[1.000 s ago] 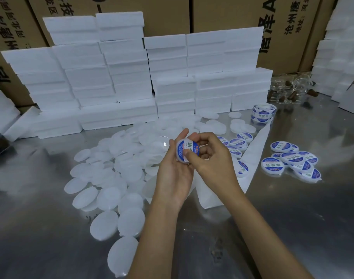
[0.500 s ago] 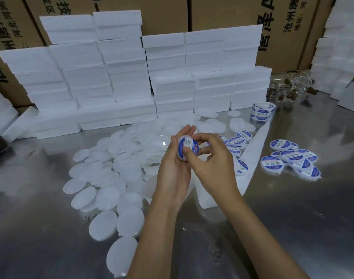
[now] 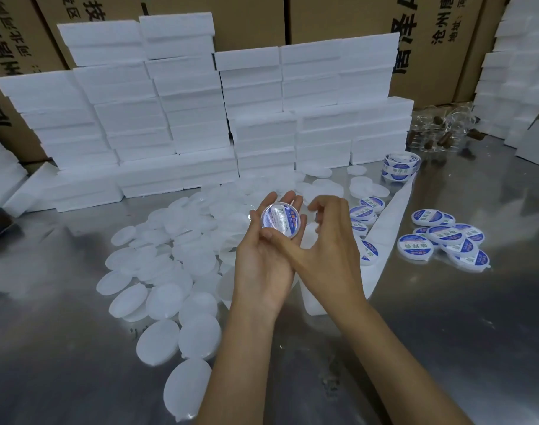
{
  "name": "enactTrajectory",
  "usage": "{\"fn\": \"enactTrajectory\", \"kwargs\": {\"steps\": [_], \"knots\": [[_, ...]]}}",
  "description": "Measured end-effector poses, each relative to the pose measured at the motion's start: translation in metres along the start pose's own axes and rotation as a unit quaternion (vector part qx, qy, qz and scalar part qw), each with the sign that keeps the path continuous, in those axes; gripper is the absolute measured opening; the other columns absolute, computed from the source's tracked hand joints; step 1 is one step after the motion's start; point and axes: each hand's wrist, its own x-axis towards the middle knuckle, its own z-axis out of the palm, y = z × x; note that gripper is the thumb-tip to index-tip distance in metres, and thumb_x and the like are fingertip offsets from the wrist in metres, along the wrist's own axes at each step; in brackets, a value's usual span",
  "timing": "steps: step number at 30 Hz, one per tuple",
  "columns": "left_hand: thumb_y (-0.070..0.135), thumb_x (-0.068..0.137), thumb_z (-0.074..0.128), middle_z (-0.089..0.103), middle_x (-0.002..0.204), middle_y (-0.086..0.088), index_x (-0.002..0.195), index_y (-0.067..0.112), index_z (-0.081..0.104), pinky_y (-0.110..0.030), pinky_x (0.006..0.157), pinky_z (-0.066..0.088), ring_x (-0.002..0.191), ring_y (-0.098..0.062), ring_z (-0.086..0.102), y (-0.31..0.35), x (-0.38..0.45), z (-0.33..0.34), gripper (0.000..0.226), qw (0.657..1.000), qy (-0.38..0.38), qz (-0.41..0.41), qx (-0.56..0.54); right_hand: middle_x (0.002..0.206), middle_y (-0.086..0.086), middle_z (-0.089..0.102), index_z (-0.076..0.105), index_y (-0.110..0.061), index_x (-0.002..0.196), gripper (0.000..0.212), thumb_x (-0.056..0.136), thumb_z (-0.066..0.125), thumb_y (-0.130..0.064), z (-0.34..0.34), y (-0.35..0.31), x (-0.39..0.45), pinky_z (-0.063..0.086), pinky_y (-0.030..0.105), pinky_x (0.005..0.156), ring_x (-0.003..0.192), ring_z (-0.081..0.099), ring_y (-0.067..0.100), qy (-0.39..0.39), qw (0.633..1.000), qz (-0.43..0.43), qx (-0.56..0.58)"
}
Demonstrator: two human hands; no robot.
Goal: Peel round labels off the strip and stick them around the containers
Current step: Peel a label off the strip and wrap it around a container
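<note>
1. The left hand point(image 3: 263, 259) lies palm-up near the middle of the view, fingers nearly straight and only loosely cupped; a round clear container point(image 3: 280, 219) with a blue-and-white label showing rests flat on those fingers, face toward the camera.
2. The right hand point(image 3: 329, 250) sits just beside it at 3 o'clock, fingers loosely curled and holding nothing; its thumb reaches across to 9 o'clock and touches the container's lower edge; the other fingertips are apart from the container.
3. At 3 o'clock from the hands, on the metal table point(image 3: 446, 317), a white label strip point(image 3: 387, 222) runs from 6 o'clock up toward 1 o'clock; several blue round labels point(image 3: 362, 213) still sit along its left edge.
4. At the strip's far end, around 1 o'clock, stands a roll of labels point(image 3: 400, 166).
5. Further out at 3 o'clock lies a small heap of labelled containers point(image 3: 443, 237), overlapping one another, well apart from the hands.
6. From 7 o'clock round to 11 o'clock spreads a large scatter of plain white discs point(image 3: 157, 289), many overlapping; I cannot tell whether they are lids or whole containers.
7. At 12 o'clock rise stacked white foam blocks point(image 3: 197, 118); brown cartons point(image 3: 252, 19) with printed characters stand behind them.
8. At 2 o'clock, far back, is a cluster of clear items with brown pieces point(image 3: 443, 133), too blurred to identify.
</note>
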Motion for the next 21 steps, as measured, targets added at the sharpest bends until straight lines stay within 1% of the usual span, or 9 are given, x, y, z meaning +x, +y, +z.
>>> {"fn": "enactTrajectory", "kwargs": {"steps": [3, 5, 7, 10, 13, 15, 17, 19, 21], "knots": [[0.03, 0.108, 0.033, 0.066, 0.131, -0.018, 0.125, 0.008, 0.057, -0.038, 0.099, 0.054, 0.122, -0.026, 0.064, -0.001, -0.002, 0.003, 0.037, 1.0, -0.013, -0.014, 0.0, 0.076, -0.012, 0.044, 0.036, -0.034, 0.074, 0.051, 0.073, 0.056, -0.08, -0.002, 0.0, 0.0, 0.035, 0.021, 0.056, 0.075, 0.047, 0.006, -0.007, 0.998, -0.014, -0.068], [0.029, 0.107, 0.035, 0.065, 0.131, -0.018, 0.123, 0.009, 0.057, -0.035, 0.088, 0.059, 0.121, -0.026, 0.065, -0.001, -0.003, 0.004, 0.034, 0.999, -0.028, -0.03, 0.001, 0.061, -0.013, 0.042, 0.034, -0.035, 0.065, 0.044, 0.084, 0.054, -0.07, -0.003, 0.0, 0.0, 0.028, 0.022, 0.053, 0.064, 0.047, 0.005, -0.017, 0.997, -0.012, -0.07], [0.028, 0.106, 0.037, 0.066, 0.13, -0.018, 0.122, 0.01, 0.057, -0.034, 0.085, 0.06, 0.119, -0.027, 0.066, -0.002, -0.005, 0.006, 0.031, 0.998, -0.036, -0.048, -0.004, 0.055, -0.012, 0.04, 0.038, -0.032, 0.064, 0.041, 0.095, 0.049, -0.057, -0.003, 0.004, 0.002, 0.026, 0.025, 0.052, 0.057, 0.046, 0.006, -0.023, 0.998, -0.007, -0.062], [0.026, 0.105, 0.038, 0.067, 0.129, -0.017, 0.12, 0.01, 0.057, -0.034, 0.091, 0.058, 0.12, -0.028, 0.065, -0.003, -0.004, 0.007, 0.029, 0.997, -0.047, -0.057, 0.004, 0.053, -0.008, 0.041, 0.045, -0.021, 0.067, 0.042, 0.103, 0.04, -0.043, -0.005, 0.009, 0.005, 0.029, 0.03, 0.054, 0.053, 0.043, 0.013, -0.017, 0.997, -0.007, -0.069], [0.013, 0.103, 0.043, 0.068, 0.13, -0.012, 0.126, 0.008, 0.057, -0.031, 0.093, 0.057, 0.119, -0.024, 0.066, -0.005, -0.002, 0.007, 0.028, 0.993, -0.059, -0.035, 0.095, 0.056, -0.011, 0.046, 0.049, -0.025, 0.071, 0.037, 0.105, 0.038, -0.035, -0.009, 0.014, 0.008, 0.029, 0.03, 0.057, 0.056, 0.046, 0.012, 0.002, 0.999, 0.024, -0.043], [-0.001, 0.099, 0.051, 0.072, 0.123, -0.01, 0.129, 0.013, 0.061, -0.029, 0.089, 0.058, 0.113, -0.023, 0.069, -0.008, -0.002, 0.005, 0.035, 0.975, -0.051, 0.012, 0.217, 0.062, -0.009, 0.054, 0.059, -0.019, 0.078, 0.039, 0.105, 0.037, -0.037, -0.013, 0.018, 0.01, 0.033, 0.03, 0.058, 0.06, 0.052, 0.012, 0.007, 0.998, 0.05, -0.03], [-0.005, 0.094, 0.062, 0.075, 0.114, -0.008, 0.127, 0.018, 0.065, -0.028, 0.082, 0.059, 0.105, -0.021, 0.073, -0.01, -0.004, 0.004, 0.04, 0.946, -0.037, 0.059, 0.318, 0.066, -0.007, 0.059, 0.063, -0.015, 0.082, 0.043, 0.105, 0.036, -0.04, -0.016, 0.022, 0.01, 0.035, 0.03, 0.059, 0.065, 0.055, 0.011, 0.001, 0.998, 0.063, -0.017], [-0.005, 0.089, 0.069, 0.076, 0.108, -0.01, 0.123, 0.018, 0.067, -0.03, 0.075, 0.061, 0.098, -0.022, 0.075, -0.011, -0.006, 0.004, 0.041, 0.936, -0.02, 0.086, 0.341, 0.067, -0.007, 0.059, 0.058, -0.02, 0.078, 0.042, 0.104, 0.036, -0.045, -0.017, 0.025, 0.01, 0.034, 0.024, 0.058, 0.07, 0.056, 0.008, -0.016, 0.998, 0.068, -0.005], [-0.005, 0.087, 0.071, 0.078, 0.098, -0.012, 0.117, 0.013, 0.067, -0.03, 0.068, 0.061, 0.089, -0.022, 0.076, -0.009, -0.007, 0.005, 0.035, 0.938, 0.008, 0.107, 0.329, 0.061, -0.006, 0.054, 0.047, -0.022, 0.07, 0.045, 0.1, 0.037, -0.056, -0.017, 0.025, 0.009, 0.031, 0.021, 0.055, 0.065, 0.053, 0.007, -0.039, 0.997, 0.067, 0.001]]}}
